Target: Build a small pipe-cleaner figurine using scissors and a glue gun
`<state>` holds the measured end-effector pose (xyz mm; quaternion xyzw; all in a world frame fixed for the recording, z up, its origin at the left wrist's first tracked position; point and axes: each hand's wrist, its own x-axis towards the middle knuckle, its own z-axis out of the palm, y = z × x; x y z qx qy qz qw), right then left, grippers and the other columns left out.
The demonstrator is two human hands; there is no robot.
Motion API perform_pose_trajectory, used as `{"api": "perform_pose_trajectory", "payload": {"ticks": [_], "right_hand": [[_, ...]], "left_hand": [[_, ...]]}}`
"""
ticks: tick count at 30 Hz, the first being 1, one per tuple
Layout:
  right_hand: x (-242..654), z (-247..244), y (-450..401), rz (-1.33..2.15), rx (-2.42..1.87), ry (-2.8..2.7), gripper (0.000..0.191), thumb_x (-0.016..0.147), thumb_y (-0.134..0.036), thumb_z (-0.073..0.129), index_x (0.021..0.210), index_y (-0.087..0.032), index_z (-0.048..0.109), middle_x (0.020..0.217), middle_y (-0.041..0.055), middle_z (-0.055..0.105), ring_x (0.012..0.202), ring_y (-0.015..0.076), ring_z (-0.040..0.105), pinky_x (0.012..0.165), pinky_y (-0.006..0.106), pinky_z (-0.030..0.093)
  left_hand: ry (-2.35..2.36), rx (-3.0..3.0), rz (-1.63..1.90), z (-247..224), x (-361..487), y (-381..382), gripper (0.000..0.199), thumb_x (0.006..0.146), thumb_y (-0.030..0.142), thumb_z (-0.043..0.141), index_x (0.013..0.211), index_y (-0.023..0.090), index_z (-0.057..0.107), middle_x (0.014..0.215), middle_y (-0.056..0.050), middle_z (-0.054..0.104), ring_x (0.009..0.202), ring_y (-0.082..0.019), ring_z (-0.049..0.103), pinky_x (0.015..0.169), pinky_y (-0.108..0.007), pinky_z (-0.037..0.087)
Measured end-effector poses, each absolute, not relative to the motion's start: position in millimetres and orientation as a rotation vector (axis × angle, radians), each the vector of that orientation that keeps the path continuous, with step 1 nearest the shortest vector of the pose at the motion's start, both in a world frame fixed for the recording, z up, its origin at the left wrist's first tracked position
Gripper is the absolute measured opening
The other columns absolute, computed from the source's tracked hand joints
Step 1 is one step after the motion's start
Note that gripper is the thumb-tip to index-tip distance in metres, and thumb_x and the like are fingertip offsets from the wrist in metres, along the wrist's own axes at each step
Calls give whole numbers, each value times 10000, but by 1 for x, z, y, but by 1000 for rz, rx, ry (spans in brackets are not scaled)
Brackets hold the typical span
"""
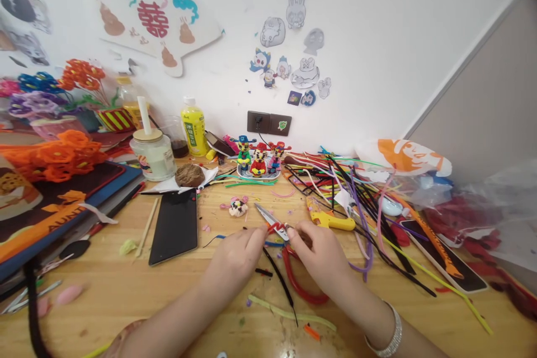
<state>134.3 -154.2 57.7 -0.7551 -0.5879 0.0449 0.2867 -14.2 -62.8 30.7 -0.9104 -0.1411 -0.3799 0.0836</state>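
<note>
My left hand (241, 254) and my right hand (316, 249) meet at the middle of the table, both with closed fingertips. Between them stretches a short, twisted red pipe cleaner (277, 227), pinched at its left end by my left hand and, it appears, at its right end by my right hand. Below lie scissors (266, 214) with red handles (293, 279), partly hidden by the hands. Just beyond sits a small white clay-like head with dark spots (238, 207). A black pipe cleaner (282, 277) and a blue strip (274, 244) lie close by.
Three colourful figurines (260, 162) stand at the back. A yellow glue gun (331, 220) lies beside heaped pipe cleaners (356, 190) on the right. On the left are a dark phone (174, 226), a candle jar (153, 156) and a yellow bottle (193, 128).
</note>
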Motion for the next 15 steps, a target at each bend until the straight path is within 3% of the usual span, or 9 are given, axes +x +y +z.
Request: {"api": "perform_pose_trajectory", "payload": {"ticks": [8, 15], "right_hand": [[130, 55, -156, 55, -2061, -1622, 297, 839, -356, 385, 625, -180, 493, 555, -6, 538, 513, 118, 476, 489, 226, 256], [129, 55, -156, 71, -2090, -1625, 280, 837, -364, 388, 658, -183, 505, 562, -2, 558, 512, 124, 490, 488, 233, 253]], "left_hand": [[-405, -2802, -991, 30, -15, -64, 228, 854, 129, 320, 962, 94, 518, 737, -92, 672, 653, -165, 625, 578, -266, 516], [-415, -2828, -957, 28, -14, -64, 221, 850, 127, 331, 942, 83, 527, 716, -93, 662, 632, -175, 620, 556, -269, 509]]}}
